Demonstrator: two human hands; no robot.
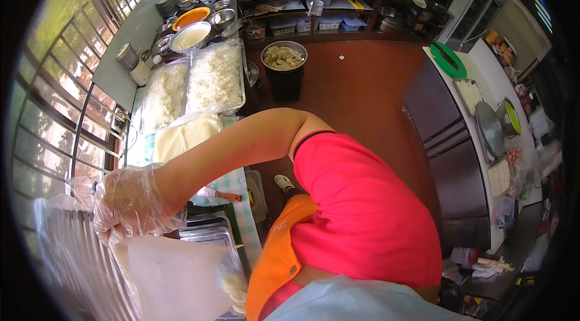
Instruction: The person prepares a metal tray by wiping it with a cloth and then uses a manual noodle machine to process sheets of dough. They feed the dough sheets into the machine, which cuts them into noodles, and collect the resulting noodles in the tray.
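My right hand (129, 205), in a clear plastic glove, reaches across to the left side of the view. Its fingers are closed on the upper edge of a thin whitish sheet (176, 275), which hangs below them; whether it is dough or paper I cannot tell. Behind the sheet, a metal tray (213, 235) is partly covered, with pale food pieces (234, 291) by its near end. A scraper or spatula with a wooden handle (228, 196) lies on the checked tablecloth (231, 180). Beyond my forearm is a stack of pale dough sheets (186, 138). My left hand is out of view.
Two trays of whitish shreds (215, 76) (164, 94) stand farther along the table, before a bowl of pale liquid (191, 37). A steel bowl of food (284, 55) rests on a black bin (284, 83). A barred window (59, 108) runs along the left; a counter (473, 135) stands right.
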